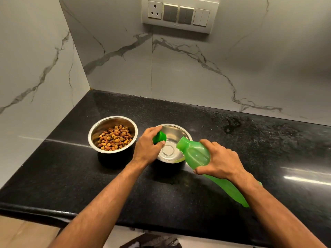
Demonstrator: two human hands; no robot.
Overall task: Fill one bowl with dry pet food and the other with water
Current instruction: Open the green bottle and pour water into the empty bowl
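Green bottle gripped by right hand, tilted over steel bowl — left hand clutches cap

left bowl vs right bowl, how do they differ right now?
The left bowl holds brown kibble; the right bowl shows only bare steel. Nothing covers the left bowl; both hands and a tilted green bottle overlap the right bowl. Both are round steel bowls on the black counter.

Honestly nothing readable here. The switch plate on the wall, way up past both hands, has a tiny brand mark on its lower edge, but it's too small and blurry to make out. No labels anywhere else.
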